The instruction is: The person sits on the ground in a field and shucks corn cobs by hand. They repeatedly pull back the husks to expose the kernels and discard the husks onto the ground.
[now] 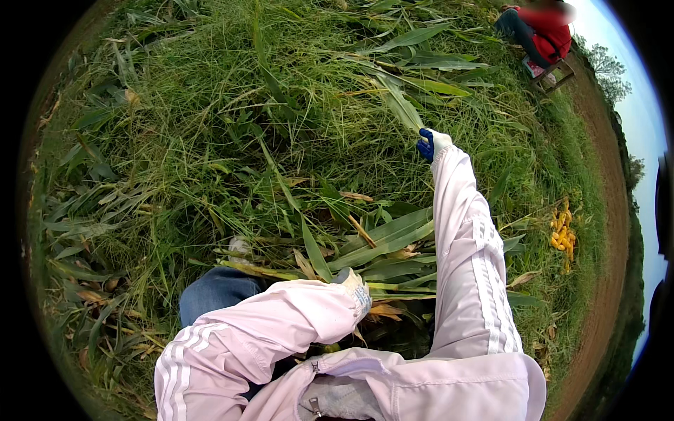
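My right hand, in a white knit glove with blue-coated fingers, stretches far forward. It is closed around the narrow end of a pale green corn leaf bundle that fans out over the grass. Close to my body, my left hand wears a pale glove with blue markings on it. Its fingers are hidden underneath, but cut corn stalks come out on both sides of the curled hand. Broad corn leaves lie just beyond it, with dry husks beside and below.
Tall tangled grass covers the ground ahead. Husked yellow corn ears lie in a pile at right. A person in red sits on a low wooden stool at far upper right. A bare soil strip runs along the right.
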Motion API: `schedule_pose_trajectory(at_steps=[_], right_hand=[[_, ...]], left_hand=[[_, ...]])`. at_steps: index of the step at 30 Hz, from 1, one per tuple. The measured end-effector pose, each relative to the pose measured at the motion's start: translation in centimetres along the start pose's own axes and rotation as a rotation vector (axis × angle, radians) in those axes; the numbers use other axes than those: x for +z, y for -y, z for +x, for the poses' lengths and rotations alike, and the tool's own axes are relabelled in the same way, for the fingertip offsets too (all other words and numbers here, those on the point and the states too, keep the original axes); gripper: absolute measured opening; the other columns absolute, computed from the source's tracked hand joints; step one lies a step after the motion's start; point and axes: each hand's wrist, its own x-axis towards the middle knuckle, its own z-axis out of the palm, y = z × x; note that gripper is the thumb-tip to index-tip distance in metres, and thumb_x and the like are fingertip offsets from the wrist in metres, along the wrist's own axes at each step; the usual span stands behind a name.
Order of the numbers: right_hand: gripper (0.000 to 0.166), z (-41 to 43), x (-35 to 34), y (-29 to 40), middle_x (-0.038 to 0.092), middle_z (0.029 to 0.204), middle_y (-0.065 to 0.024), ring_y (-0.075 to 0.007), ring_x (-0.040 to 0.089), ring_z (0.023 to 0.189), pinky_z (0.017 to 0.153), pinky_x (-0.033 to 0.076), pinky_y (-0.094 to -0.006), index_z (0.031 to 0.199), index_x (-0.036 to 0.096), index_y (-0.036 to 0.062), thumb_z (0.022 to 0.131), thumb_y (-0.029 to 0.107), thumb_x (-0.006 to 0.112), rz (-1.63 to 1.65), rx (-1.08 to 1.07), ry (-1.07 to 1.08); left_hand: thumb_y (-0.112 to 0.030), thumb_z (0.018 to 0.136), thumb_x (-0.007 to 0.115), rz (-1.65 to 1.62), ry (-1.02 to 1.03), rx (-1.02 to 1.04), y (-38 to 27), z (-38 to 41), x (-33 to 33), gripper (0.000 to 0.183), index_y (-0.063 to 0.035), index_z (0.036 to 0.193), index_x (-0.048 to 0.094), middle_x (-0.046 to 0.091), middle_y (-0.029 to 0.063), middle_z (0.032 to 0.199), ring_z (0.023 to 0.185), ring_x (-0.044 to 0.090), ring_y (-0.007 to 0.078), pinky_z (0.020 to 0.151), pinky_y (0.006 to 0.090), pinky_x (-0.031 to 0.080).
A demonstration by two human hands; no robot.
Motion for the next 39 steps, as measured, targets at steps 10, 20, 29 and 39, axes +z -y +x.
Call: schedule_pose_trajectory(at_steps=[10, 20, 29, 39], right_hand=[[0.025, -13.8, 1.2, 9.2, 0.055, 0.058, 0.002, -0.0077, 0.04, 0.039, 0.037, 0.031, -0.0252, 0.071, 0.064, 0.0077, 0.086, 0.027, 0.071, -0.384, -0.401, 0.017], [0.017, -42.1, -18.7, 9.7, 0.061, 0.061, -0.0055, -0.0092, 0.047, 0.041, 0.038, 0.033, -0.0225, 0.07, 0.06, 0.0008, 0.081, 0.009, 0.07, -0.526, -0.442, -0.104], [0.018, -46.5, -27.5, 9.8, 0.066, 0.071, -0.0101, -0.0109, 0.047, 0.038, 0.036, 0.033, -0.0223, 0.091, 0.064, -0.0023, 0.088, 0.016, 0.065, -0.64, -0.248, -0.306], [0.041, -20.5, 0.0, 4.2, 0.068, 0.107, -0.0173, -0.0319, 0.065, 0.1, 0.087, 0.051, -0.0394, 0.112, 0.067, 0.0063, 0.089, 0.039, 0.061, -1.55, -0.472, 0.174]], left_hand=[[-0.04, 0.083, 0.061, 0.019, -0.119, 0.031, 0.1, -1.4, 1.5, 0.059, -0.0115, 0.134, 0.053, 0.051, 0.0182, 0.134, 0.123, 0.05, 0.0387, 0.103, 0.0622, 0.034], [-0.046, 0.08, 0.066, 0.023, -0.104, -0.061, 0.9, -4.3, -0.4, 0.058, -0.0143, 0.128, 0.058, 0.058, 0.0141, 0.121, 0.115, 0.056, 0.0319, 0.096, 0.0528, 0.042], [-0.049, 0.078, 0.068, 0.018, -0.075, -0.044, 0.2, -4.4, 0.1, 0.061, -0.0134, 0.127, 0.059, 0.058, 0.014, 0.12, 0.113, 0.057, 0.0323, 0.096, 0.0528, 0.042], [-0.041, 0.085, 0.059, 0.081, -0.046, -0.022, -0.1, -2.5, 0.2, 0.061, -0.0124, 0.139, 0.049, 0.046, 0.0192, 0.141, 0.126, 0.048, 0.039, 0.103, 0.0607, 0.034]])
